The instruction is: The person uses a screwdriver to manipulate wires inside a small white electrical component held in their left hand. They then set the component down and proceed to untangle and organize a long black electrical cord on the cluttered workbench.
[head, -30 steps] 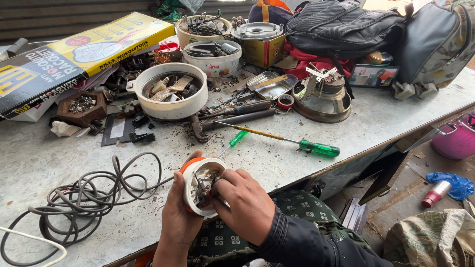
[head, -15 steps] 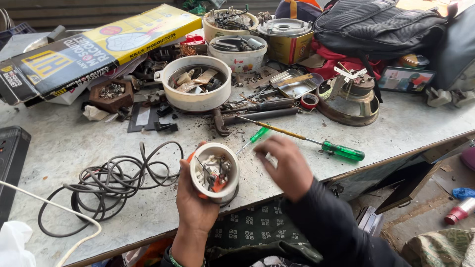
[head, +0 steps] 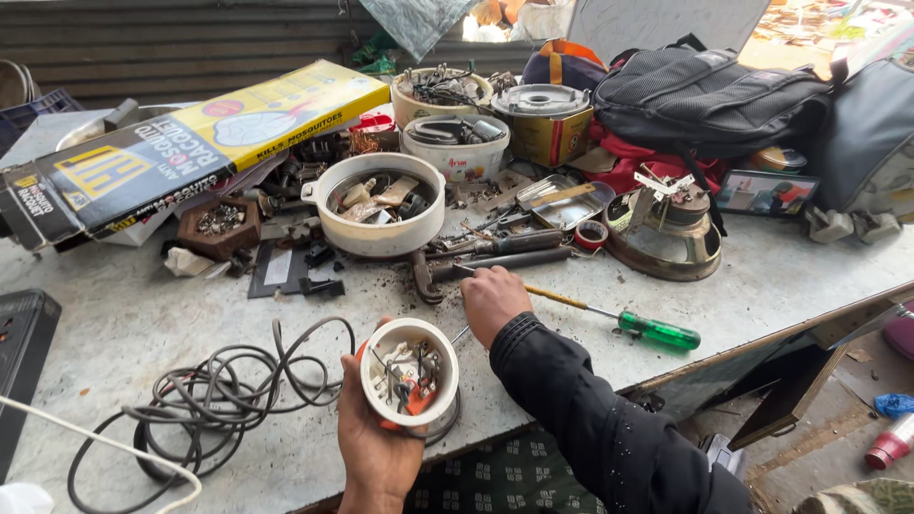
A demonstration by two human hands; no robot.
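Grey, stained worktop [head: 114, 333], gritty with dark specks, backed by a corrugated metal wall [head: 190, 38]. Bare dirt floor off the right edge, past the right arm, with a red-and-white can [head: 890, 443] lying on it.

Left hand [head: 376, 438] at the near edge, palm up, fingers wrapped around a round white housing [head: 409, 371] with an orange rim underneath. Open end faces up; wires and small metal parts visible inside. Held just above the worktop edge.

Right hand [head: 490, 300] just beyond and right of the housing, knuckles up, fingers curled down onto the worktop. Its far side is at the shaft end of a green-handled screwdriver [head: 609, 314], which lies flat and runs off to the right. Can't tell if the fingers actually grip the shaft.

Left of the left hand: loose coil of grey cable [head: 219, 400], touching the worktop, plus a white cord [head: 105, 443] crossing the near-left corner.

Beyond the right hand: a dark pipe wrench [head: 495, 262], then a white bowl [head: 381, 205] full of scrap parts. Further back, two more tubs of parts and a metal tin. Far left of the bowl: a long yellow-and-black box [head: 200, 143] lying tilted. Right of the wrench: a bare speaker frame [head: 666, 233], with a black backpack [head: 714, 95] behind it.
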